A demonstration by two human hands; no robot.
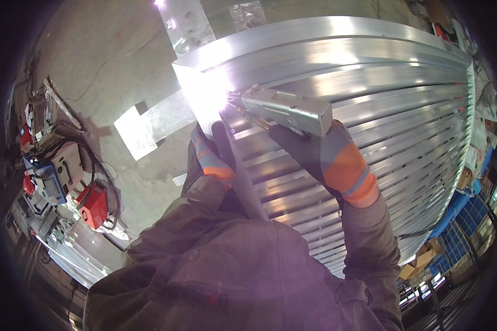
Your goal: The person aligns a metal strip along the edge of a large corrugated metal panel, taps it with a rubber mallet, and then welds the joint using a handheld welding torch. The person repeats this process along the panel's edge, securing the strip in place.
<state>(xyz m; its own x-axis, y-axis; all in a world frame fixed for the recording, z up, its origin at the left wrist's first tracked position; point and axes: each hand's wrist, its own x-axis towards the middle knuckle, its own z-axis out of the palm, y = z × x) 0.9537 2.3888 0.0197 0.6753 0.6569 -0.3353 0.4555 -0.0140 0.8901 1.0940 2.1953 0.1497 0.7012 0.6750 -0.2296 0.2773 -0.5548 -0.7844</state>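
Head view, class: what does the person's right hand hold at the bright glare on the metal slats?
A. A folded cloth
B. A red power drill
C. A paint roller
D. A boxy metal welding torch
D: the gloved right hand grips a boxy metal welding torch, its nozzle pointing into the glare at the corner of the metal slats.

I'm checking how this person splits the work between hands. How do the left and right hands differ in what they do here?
The right hand grips the boxy silver metal welding torch and lies over the shiny ribbed metal panel; the left hand holds no tool and presses at the panel's edge, just below the bright white arc glare. The right hand shows a broad orange cuff, the left mostly grey-blue with orange bands. Both wear dark work gloves.
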